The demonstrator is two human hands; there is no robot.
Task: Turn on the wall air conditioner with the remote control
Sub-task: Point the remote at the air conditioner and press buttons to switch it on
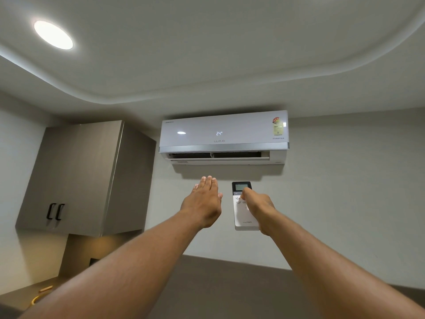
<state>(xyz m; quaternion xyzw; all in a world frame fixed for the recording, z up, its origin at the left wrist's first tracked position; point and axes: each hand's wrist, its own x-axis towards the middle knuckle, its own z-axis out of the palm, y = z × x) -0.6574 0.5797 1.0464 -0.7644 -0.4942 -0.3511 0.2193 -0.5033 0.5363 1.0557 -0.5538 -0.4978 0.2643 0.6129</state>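
A white wall air conditioner [224,134] hangs high on the wall ahead. Its front shows lit digits "24" and its bottom flap stands slightly open. My right hand [258,207] holds a white remote control [241,208] with a dark screen at its top, pointed up at the unit; my thumb rests on the buttons just under the screen. My left hand [204,201] is raised flat beside the remote, palm toward the unit's outlet, fingers together and extended, holding nothing.
A grey wall cabinet [85,178] with two black handles hangs at the left, with a lit niche under it. A round ceiling light [53,35] glows at upper left. A countertop edge [27,293] with small objects lies at lower left.
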